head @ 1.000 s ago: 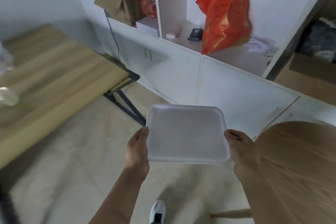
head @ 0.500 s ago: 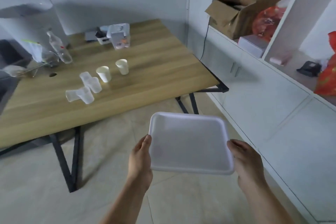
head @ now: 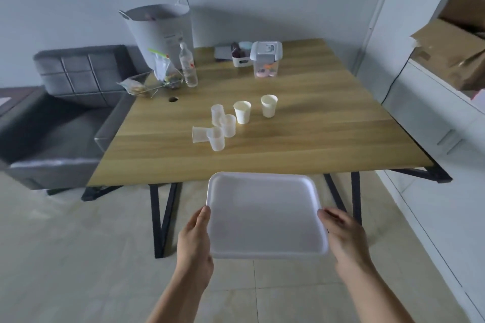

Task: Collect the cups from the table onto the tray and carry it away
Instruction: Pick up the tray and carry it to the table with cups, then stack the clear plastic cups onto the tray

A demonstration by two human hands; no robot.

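I hold a white tray [head: 265,215] level in front of me, just short of the wooden table's [head: 301,144] near edge. My left hand [head: 194,241] grips the tray's left rim and my right hand [head: 343,238] grips its right rim. Nothing lies on the tray. On the table's middle stand two white paper cups [head: 242,112] [head: 268,105]. Left of them is a cluster of several clear plastic cups [head: 227,125]; one clear cup [head: 200,134] lies on its side.
At the table's back stand a lidded clear container [head: 265,60], a small white basket [head: 240,58], a water bottle [head: 188,65] and snack bags [head: 165,71]. A grey tub [head: 160,29] and a dark sofa [head: 63,113] are on the left; white cabinets [head: 430,123] with cardboard boxes on the right.
My view has swung left from the shelves to face the table squarely. The table and cups now sit straight ahead and closer. Both hands keep the same hold on the tray.
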